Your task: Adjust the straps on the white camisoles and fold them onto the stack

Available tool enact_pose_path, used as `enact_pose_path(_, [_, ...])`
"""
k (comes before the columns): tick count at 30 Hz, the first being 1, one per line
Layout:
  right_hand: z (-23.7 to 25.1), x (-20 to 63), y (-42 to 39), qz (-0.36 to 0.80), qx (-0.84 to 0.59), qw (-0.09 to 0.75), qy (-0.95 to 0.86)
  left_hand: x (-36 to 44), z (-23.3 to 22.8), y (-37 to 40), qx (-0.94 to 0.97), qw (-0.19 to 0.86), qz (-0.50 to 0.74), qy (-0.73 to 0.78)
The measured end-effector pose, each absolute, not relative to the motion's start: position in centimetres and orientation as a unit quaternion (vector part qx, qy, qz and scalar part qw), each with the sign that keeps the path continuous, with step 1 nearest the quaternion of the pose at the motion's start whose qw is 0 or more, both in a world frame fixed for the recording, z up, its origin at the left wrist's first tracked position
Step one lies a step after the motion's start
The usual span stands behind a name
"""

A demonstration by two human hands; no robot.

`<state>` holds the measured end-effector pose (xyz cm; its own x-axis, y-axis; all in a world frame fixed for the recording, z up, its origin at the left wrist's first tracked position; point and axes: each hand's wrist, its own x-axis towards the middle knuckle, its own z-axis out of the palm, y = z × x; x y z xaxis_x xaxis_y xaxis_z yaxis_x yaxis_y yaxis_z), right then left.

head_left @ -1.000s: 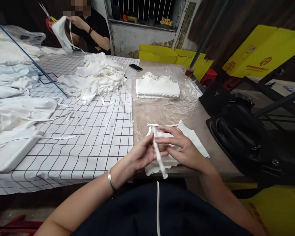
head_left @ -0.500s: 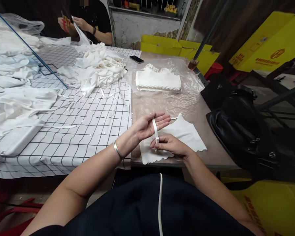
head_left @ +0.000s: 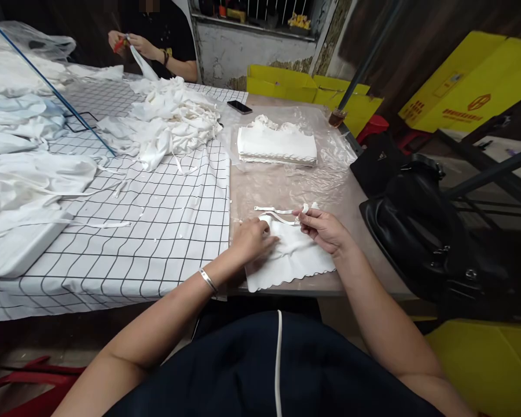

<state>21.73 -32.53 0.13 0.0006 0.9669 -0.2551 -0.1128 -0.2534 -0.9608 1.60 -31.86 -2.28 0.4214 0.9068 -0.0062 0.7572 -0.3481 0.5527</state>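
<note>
White scallop-edged fabric garment piece (head_left: 293,263), lying flat at the near edge of the brown table top (head_left: 351,202), at about 6 o'clock on the table as seen from the head camera, with its scalloped hem toward the person. Left hand (head_left: 252,238) rests palm down on the left part of the piece, fingers loosely curled and pressing the cloth, grasping nothing that can be made out. Right hand (head_left: 325,229) sits on the upper right corner of the piece at about 2 o'clock from the left hand, its thumb and fingertips pinched on the end of a narrow white fabric strap (head_left: 278,211) that runs leftward across the top of the piece. A thin silver bangle (head_left: 207,280) circles the left wrist. At 12 o'clock from the piece, well apart, a neat stack of folded white fabric pieces (head_left: 276,146) lies on a crinkled clear plastic sheet (head_left: 330,153). At 10 o'clock a loose heap of white fabric pieces with straps (head_left: 173,124) lies on the white black-gridded table covering (head_left: 156,231), and a black smartphone (head_left: 239,107) lies just beyond the heap. At 3 o'clock a black leather bag (head_left: 421,231) stands beside the table. At 11 o'clock, far across the table, a co-worker's hands (head_left: 130,43) hold a white cloth. Yellow cardboard boxes (head_left: 312,95) stand at 1 o'clock behind the table.
</note>
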Motion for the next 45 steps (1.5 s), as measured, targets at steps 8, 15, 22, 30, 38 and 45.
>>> enact_pose_path(8, [-0.8, 21.9, -31.7, 0.592, -0.539, 0.445, -0.401, 2.9, -2.7, -32.7, 0.801, 0.261, 0.112, 0.528])
enact_pose_path(15, [-1.4, 20.9, -32.3, 0.425, -0.527, 0.353, -0.646, 2.1, -2.9, -32.9, 0.763, 0.327, 0.146, 0.539])
enact_pose_path(22, [-2.3, 20.4, -32.1, 0.331, -0.476, 0.235, -0.780, 2.1, -3.2, -32.9, 0.760, 0.339, 0.159, 0.531])
enact_pose_path(30, [-3.1, 20.4, -32.1, 0.354, -0.467, 0.227, -0.778, 2.1, -3.3, -32.9, 0.758, 0.339, 0.161, 0.533])
enact_pose_path(38, [-3.1, 20.4, -32.3, 0.357, -0.472, 0.231, -0.772, 2.2, -3.4, -32.7, 0.758, 0.339, 0.157, 0.535])
enact_pose_path(45, [-3.2, 19.5, -32.4, 0.338, -0.467, 0.245, -0.779, 2.4, -3.8, -32.6, 0.758, 0.332, 0.164, 0.537])
